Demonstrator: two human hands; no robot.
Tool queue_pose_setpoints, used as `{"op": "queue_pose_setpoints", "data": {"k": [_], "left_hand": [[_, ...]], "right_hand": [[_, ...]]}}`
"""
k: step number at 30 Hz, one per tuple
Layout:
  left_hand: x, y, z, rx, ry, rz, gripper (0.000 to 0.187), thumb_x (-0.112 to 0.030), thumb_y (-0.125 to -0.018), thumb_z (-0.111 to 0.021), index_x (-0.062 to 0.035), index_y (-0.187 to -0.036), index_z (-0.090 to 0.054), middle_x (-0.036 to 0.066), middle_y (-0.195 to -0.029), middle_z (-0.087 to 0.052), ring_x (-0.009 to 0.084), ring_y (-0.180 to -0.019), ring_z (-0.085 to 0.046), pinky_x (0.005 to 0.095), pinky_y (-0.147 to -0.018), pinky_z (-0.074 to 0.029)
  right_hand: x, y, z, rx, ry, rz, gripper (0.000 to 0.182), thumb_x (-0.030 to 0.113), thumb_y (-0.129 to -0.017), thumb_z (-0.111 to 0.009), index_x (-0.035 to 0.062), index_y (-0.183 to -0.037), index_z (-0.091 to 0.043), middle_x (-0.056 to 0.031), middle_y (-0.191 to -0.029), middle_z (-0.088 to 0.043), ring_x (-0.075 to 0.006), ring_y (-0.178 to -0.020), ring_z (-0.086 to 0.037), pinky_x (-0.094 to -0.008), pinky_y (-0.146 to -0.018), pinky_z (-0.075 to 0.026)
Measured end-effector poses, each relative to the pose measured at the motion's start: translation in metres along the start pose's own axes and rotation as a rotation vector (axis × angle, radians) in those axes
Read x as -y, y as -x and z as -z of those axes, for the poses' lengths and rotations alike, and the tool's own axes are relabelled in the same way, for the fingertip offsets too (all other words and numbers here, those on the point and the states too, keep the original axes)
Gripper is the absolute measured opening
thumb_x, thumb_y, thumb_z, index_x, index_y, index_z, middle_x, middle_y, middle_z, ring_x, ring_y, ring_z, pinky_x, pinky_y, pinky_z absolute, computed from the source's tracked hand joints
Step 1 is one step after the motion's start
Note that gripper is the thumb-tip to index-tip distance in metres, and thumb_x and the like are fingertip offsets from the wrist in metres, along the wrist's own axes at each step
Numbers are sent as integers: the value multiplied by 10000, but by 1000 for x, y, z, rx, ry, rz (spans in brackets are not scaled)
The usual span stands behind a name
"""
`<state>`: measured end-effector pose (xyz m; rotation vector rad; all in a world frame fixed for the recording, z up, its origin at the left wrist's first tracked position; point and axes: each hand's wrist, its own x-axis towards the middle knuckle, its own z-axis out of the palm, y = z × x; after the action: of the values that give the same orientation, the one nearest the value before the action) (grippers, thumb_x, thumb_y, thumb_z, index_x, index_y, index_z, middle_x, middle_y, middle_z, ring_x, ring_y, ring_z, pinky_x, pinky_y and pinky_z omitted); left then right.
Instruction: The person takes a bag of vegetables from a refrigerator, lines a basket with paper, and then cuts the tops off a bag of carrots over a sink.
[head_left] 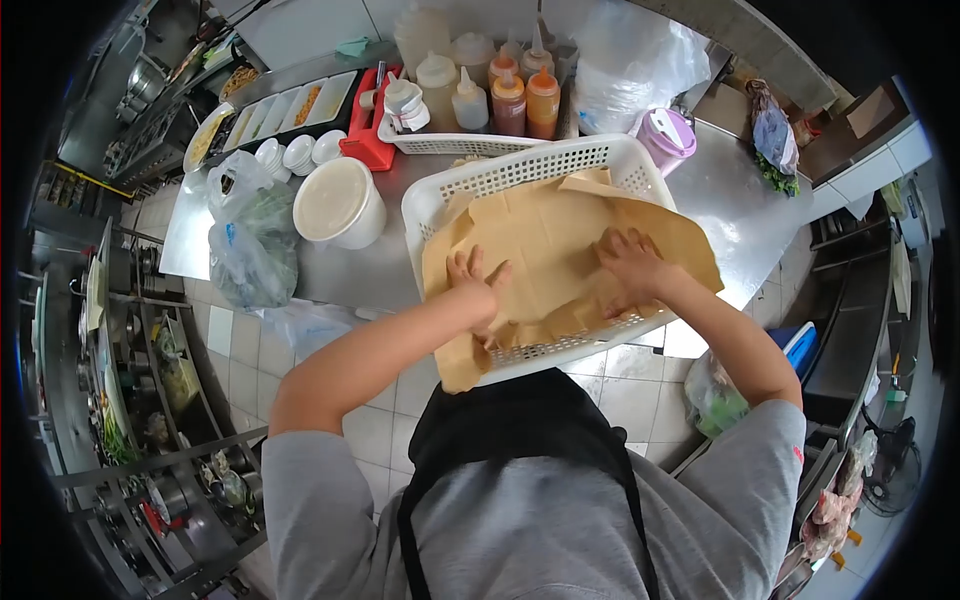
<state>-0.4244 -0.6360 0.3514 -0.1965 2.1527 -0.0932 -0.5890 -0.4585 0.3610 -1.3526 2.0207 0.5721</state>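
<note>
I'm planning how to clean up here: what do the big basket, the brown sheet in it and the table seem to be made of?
Basket: probably white plastic with a slight sheen, judging by its moulded-looking holes.
Sheet: likely paper, matte, with creases and crumpled edges.
Table: metal, perhaps stainless steel, smooth grey with bright reflections.

On tabletop (350, 275): basket (525, 163), paper (540, 235) in it. From basket: bottles (508, 105) in tray (460, 145), eleven o'clock; bundle (640, 75), one; bag (253, 240), nine.

The left hand (480, 288) and right hand (637, 270) touch brown paper (552, 238) lining a white basket (500, 180) on a metal table (735, 205).
</note>
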Motion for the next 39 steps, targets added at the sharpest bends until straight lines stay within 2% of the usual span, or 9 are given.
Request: {"op": "queue_pose_setpoints", "data": {"k": [5,10,18,24,26,29,32,34,39], "left_hand": [[2,-23,-24,-182,-38,141,1258,-443,-617,-772,-213,-1408,178,377,-1392,114,550,-1295,-15,581,-1044,-25],[18,-3,-7,-169,-73,30,1295,-560,-601,-736,-74,-1404,156,372,-1398,97,487,-1327,-5,565,-1056,-15],[14,-19,11,53,-266,244,1335,-698,-560,-673,-20,-1405,107,340,-1423,-23,442,-1345,-7,469,-1088,-18],[29,-14,2,-269,-47,85,1079,-552,-671,-679,-21,-1400,-87,250,-1405,-235,402,-1301,-218,465,-1072,-131],[29,-1,16,-426,56,-60,938,-483,-715,-677,-16,-1382,-212,245,-1359,-340,383,-1259,-332,468,-1051,-217],[21,1,72,-268,293,-277,602,-340,-784,-641,-17,-1237,-410,251,-1190,-487,344,-1081,-509,436,-913,-396],[8,-24,86,-284,629,-405,431,-275,-810,-609,-20,-1126,-467,244,-1114,-533,353,-971,-562,405,-796,-459],[1,-39,83,-944,683,-369,397,-185,-809,-612,-28,-1131,-440,223,-1133,-529,371,-991,-549,403,-819,-455],[24,-10,124,-1444,882,-586,754,-116,-703,-734,-81,-1317,-297,194,-1306,-382,337,-1154,-446,402,-925,-415]], "right_hand": [[0,-23,-21,-194,190,-170,1214,594,-567,-729,85,-1434,-49,-246,-1462,-65,-442,-1343,-3,-502,-1085,-6],[0,-25,-10,-90,311,-265,1226,611,-567,-719,83,-1435,-31,-232,-1470,-50,-417,-1351,38,-515,-1076,41],[1,-33,-3,-109,410,-304,1240,600,-552,-735,71,-1435,-43,-223,-1473,-63,-403,-1356,34,-526,-1073,33],[4,14,18,-410,134,-134,936,435,-625,-750,53,-1363,-319,-190,-1341,-395,-382,-1289,-285,-487,-1045,-205],[-5,47,24,-985,-146,-105,754,310,-650,-742,32,-1279,-432,-156,-1252,-484,-333,-1208,-403,-422,-952,-339],[-6,80,17,-937,-228,-571,602,213,-686,-711,27,-1216,-493,-149,-1087,-564,-304,-1033,-532,-380,-806,-428],[-19,72,-16,-1070,-546,-381,406,169,-724,-670,29,-1094,-580,-146,-854,-577,-293,-779,-585,-366,-679,-460],[-5,88,-5,-1145,-534,-314,230,92,-759,-620,16,-975,-625,-129,-695,-508,-268,-592,-529,-347,-594,-442],[22,154,39,-1169,-735,-122,154,22,-793,-585,-11,-937,-630,-90,-696,-479,-194,-603,-483,-284,-574,-394]]}}
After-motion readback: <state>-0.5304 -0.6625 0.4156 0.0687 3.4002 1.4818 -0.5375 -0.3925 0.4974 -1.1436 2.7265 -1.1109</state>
